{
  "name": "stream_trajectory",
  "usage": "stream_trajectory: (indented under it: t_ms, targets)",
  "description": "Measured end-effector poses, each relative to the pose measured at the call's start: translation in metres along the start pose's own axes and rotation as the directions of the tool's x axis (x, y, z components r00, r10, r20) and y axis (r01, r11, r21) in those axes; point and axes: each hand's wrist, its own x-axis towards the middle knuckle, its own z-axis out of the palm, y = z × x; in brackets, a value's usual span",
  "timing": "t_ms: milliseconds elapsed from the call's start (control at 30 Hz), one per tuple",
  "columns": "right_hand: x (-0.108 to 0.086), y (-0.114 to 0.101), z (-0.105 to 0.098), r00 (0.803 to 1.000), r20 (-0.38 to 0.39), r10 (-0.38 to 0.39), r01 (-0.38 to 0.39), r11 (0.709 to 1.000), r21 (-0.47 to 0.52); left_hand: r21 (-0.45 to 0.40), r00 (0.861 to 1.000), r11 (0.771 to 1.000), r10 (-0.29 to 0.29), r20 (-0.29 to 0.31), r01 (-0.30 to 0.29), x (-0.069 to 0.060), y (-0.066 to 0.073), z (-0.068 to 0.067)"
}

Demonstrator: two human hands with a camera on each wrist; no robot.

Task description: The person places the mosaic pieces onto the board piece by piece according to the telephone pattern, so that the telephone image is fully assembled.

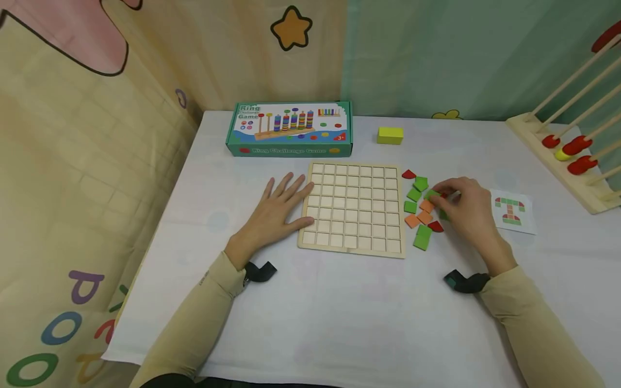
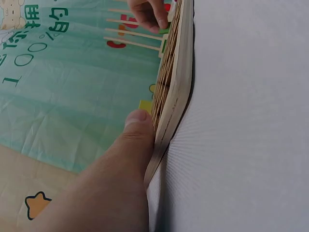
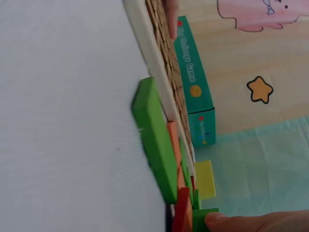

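A square wooden grid board lies on the white table. My left hand rests flat with spread fingers, thumb and fingertips touching the board's left edge; in the left wrist view the thumb lies along that edge. Right of the board is a loose group of green, orange and red pieces, among them an orange piece and a red piece. Over their right side, my right hand pinches a green piece between thumb and fingers. The right wrist view shows a green piece at a fingertip.
A printed card with a red, green and orange pattern lies right of my right hand. Behind the board are a green game box and a yellow block. A wooden rod stand with red and yellow beads is at the far right.
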Motion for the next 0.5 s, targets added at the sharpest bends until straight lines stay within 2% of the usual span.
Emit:
stream_trajectory:
  t_ms: [167, 267, 500]
  targets:
    - [0.004, -0.009, -0.003, 1.0, -0.015, -0.016, 0.016, 0.999, 0.044, -0.01, 1.0, 1.0, 0.0, 0.001, 0.0, 0.0, 0.002, 0.0]
    - [0.012, -0.024, 0.0, 1.0, 0.012, -0.018, 0.017, 0.996, 0.09, -0.016, 1.0, 1.0, -0.001, -0.001, 0.001, 0.0, 0.002, 0.0]
    - [0.043, -0.073, 0.033, 0.986, 0.096, -0.134, 0.112, 0.972, 0.204, -0.014, 1.0, 1.0, -0.003, -0.005, 0.003, 0.0, 0.002, -0.001]
